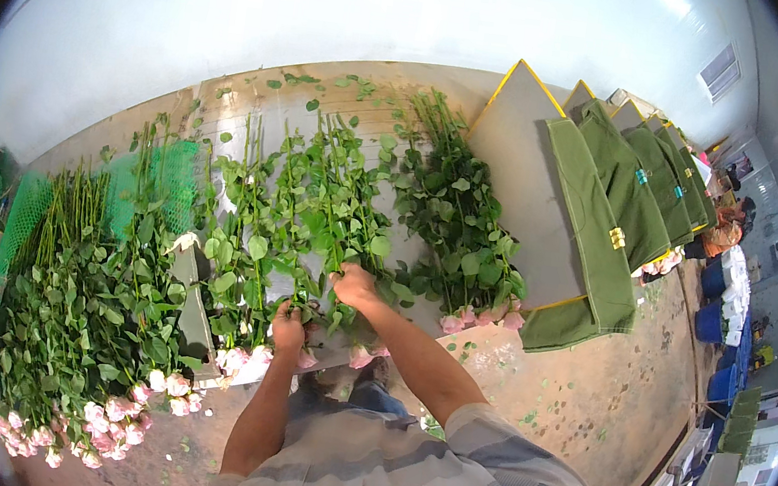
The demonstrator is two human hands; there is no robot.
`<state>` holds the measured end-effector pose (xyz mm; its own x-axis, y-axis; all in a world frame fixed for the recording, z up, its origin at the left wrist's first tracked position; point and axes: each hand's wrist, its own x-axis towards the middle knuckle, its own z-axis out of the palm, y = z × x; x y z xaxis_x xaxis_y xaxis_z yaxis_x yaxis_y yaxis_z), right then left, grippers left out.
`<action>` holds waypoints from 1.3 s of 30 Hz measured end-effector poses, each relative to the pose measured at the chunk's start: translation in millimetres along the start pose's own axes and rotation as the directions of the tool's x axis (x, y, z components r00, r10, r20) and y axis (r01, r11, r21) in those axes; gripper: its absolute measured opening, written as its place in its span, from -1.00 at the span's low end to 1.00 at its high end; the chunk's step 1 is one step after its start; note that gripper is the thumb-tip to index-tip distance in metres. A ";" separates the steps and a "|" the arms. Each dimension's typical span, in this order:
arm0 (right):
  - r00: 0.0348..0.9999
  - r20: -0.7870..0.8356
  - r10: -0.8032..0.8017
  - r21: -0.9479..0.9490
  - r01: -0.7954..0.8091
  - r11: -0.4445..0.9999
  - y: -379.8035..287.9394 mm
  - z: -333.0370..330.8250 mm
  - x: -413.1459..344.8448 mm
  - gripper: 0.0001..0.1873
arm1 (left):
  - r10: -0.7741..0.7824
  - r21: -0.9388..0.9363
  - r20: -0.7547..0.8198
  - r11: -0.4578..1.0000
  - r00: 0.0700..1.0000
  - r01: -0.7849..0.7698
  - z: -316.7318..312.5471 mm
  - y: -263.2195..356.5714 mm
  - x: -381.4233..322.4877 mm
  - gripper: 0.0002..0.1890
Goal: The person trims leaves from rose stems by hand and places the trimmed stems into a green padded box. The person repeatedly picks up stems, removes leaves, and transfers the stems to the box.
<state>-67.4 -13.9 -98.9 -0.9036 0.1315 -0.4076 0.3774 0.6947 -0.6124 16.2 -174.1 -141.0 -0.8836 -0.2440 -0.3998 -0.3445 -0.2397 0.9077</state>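
My left hand (288, 333) is closed around leafy rose stems low in the middle bunch, just above the pink heads at the table's near edge. Higher and to the right, my right hand (354, 285) has its fingers curled on a rose stem of the same group; leaves partly hide the fingertips. These long-stemmed roses (325, 199) lie with cut ends away from me. A pink rose head (361, 358) shows under my right forearm. To the left are more loose rose stems (238, 239), and on the right lies a separate rose bunch (461, 215).
A large rose pile (89, 308) fills the left, beside green plastic mesh (23, 227). A grey divider board (195, 307) separates it from the middle. Grey panels (523, 187) draped in green cloth (591, 231) stand at right. Farther right are a person (726, 226) and blue bins (708, 322).
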 end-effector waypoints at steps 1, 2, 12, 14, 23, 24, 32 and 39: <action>1.000 -0.003 0.025 0.002 -0.025 1.000 3.8 4.1 2.9 -0.54 | 0.004 -0.008 0.008 1.000 1.000 -0.004 -1.4 -1.4 1.5 -0.77; 1.000 0.011 -0.014 0.048 0.014 0.999 5.7 8.7 5.1 -0.51 | -0.130 0.049 0.027 0.990 0.991 0.129 -7.5 -3.3 2.1 -0.79; 0.922 -0.018 -0.386 0.500 0.342 0.796 20.4 -115.6 -108.3 -0.77 | -0.006 0.189 0.107 0.982 0.994 -0.014 -28.9 -10.0 21.8 -0.68; 0.912 -0.103 -0.398 0.492 0.394 0.776 39.8 -165.4 -167.4 -0.73 | -0.121 0.220 0.099 0.971 0.988 0.097 -23.5 3.1 12.9 -0.66; 0.913 -0.393 -0.109 0.342 0.255 0.904 127.6 -323.9 -319.3 -0.72 | -0.122 0.209 0.161 0.974 0.979 0.087 3.6 16.4 7.8 -0.78; 0.964 -0.263 -0.040 0.492 0.170 0.854 135.1 -326.3 -312.1 -0.73 | -0.104 0.363 0.151 0.931 0.983 0.043 -3.6 15.2 7.6 -0.77; 0.948 -0.208 -0.239 0.470 0.311 0.826 150.2 -277.4 -194.9 -0.83 | -0.036 0.280 -0.179 0.956 0.983 0.086 32.1 29.6 -20.9 -0.70; 0.952 -0.194 -0.238 0.496 0.305 0.813 116.8 -181.2 -100.7 -0.78 | 0.006 0.141 -0.070 0.990 0.998 0.004 47.9 24.7 -23.7 -0.70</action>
<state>31.0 182.1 -6.6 -0.9891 0.0968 -0.1108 0.1322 0.2543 -0.9580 13.4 -129.2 -103.0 -0.8613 -0.3102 -0.4025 -0.3895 -0.1056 0.9149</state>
